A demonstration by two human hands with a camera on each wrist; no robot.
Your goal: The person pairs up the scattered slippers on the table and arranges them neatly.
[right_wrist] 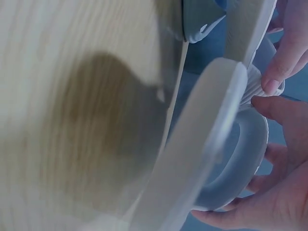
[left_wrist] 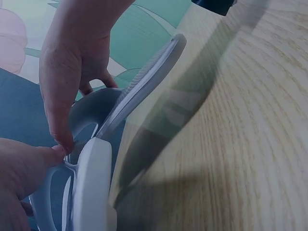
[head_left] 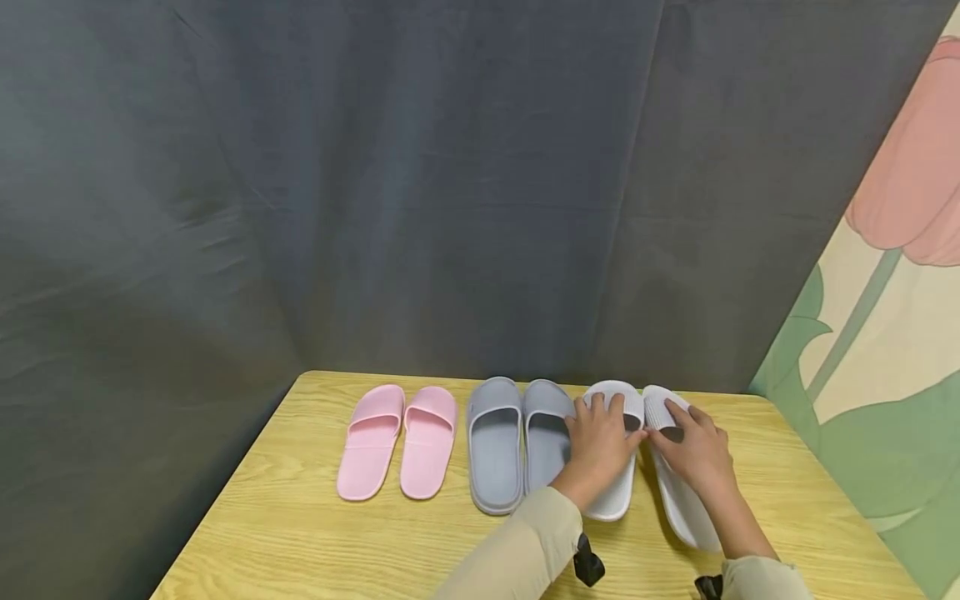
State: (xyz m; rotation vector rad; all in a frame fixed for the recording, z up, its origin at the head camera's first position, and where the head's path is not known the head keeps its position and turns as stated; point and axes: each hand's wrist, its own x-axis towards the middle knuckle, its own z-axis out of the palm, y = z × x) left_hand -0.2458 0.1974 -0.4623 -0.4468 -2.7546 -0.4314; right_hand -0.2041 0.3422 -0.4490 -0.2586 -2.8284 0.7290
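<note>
Two white slippers lie side by side at the right end of the row. My left hand grips the strap of the left white slipper, its thumb pointing towards the other slipper. My right hand holds the strap of the right white slipper, fingers spread over the top and thumb at the inner side. In the right wrist view that slipper is tilted, its heel end off the table with a shadow below. Both thumbs meet between the straps, in the left wrist view too.
Left of the white pair stand grey slippers, the right one partly behind my left hand. Pink slippers lie further left. All rest on a wooden table. A dark curtain hangs behind; a flower-painted wall stands right.
</note>
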